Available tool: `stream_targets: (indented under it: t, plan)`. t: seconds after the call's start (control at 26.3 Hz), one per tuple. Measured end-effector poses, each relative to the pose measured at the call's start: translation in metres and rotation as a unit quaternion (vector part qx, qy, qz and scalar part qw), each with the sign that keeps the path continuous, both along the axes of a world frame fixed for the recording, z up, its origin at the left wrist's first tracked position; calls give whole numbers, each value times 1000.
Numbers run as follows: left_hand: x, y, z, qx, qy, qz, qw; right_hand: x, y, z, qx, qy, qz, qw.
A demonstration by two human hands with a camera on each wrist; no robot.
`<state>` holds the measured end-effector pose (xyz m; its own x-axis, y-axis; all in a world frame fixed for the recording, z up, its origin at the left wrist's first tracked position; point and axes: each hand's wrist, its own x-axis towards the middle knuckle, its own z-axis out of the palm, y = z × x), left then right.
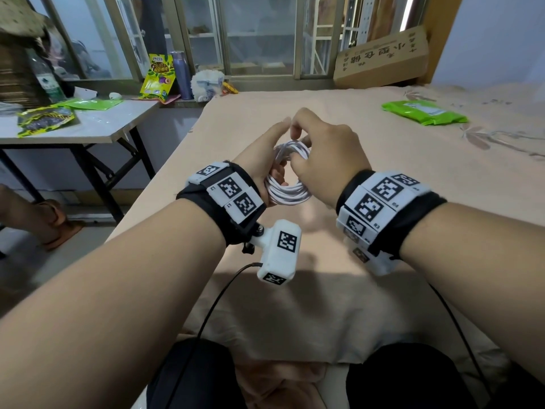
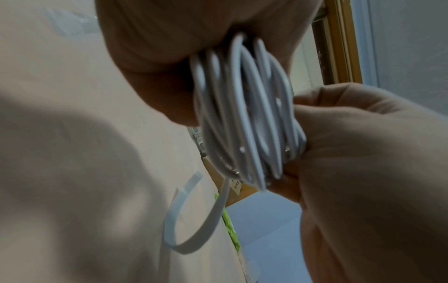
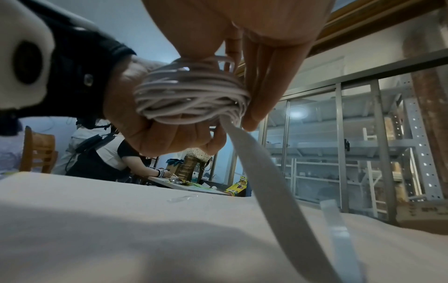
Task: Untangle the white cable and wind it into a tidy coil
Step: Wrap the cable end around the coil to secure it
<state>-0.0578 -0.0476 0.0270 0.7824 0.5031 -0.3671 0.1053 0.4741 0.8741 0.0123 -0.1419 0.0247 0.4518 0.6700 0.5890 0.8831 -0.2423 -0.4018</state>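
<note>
cable: we see the white cable (image 1: 287,184) wound into a multi-turn coil, held in the air above the bed (image 1: 368,137), between both hands, not touching the sheet.
L hand: left hand (image 1: 262,160) has its grip wrapped on the coil's left side; fingers pass through the loop, thumb up along the outside. In the right wrist view the curled fingers (image 3: 169,137) cup the bundle from below.
R hand: right hand (image 1: 324,149) is on the coil's right side, grip narrow, fingertips pinching the turns at the top and thumb at the side. Left wrist view shows them bunched against the strands (image 2: 244,114).
strap: a flat white strap (image 3: 261,172) hangs from the coil's lower edge towards the bed, loose, curling in a loop (image 2: 194,226). We can't tell how it's fixed to the cable.
bed: peach sheet; a green packet (image 1: 424,113) lies far right, well apart from the hands.
bg: folding table (image 1: 88,128) at left w/ snack bags; cardboard box (image 1: 383,60) on the window sill.
</note>
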Motion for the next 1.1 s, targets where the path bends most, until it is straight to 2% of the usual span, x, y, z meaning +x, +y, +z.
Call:
stream_targets:
  t: [0.23,0.38,0.49,0.61,0.76,0.95,1.1]
  plan:
    - [-11,-4,2,30,-42,-10,999,3,-2,1,21,98,17,995]
    - [-18,-6,4,73,-41,-25,996,9,4,4,47,242,22,969]
    - [-20,-3,3,117,-23,-30,992,10,5,2,57,277,37,959]
    - [-17,3,-1,108,-3,-8,994,8,2,-1,54,220,32,974]
    - [-12,3,-10,81,3,14,997,2,-3,-6,-13,30,1,999]
    - [-10,-3,-13,46,-12,32,998,-3,-3,-9,-41,-4,-25,999]
    - [-9,-1,-11,48,16,56,997,-2,1,-11,-33,-21,-31,999]
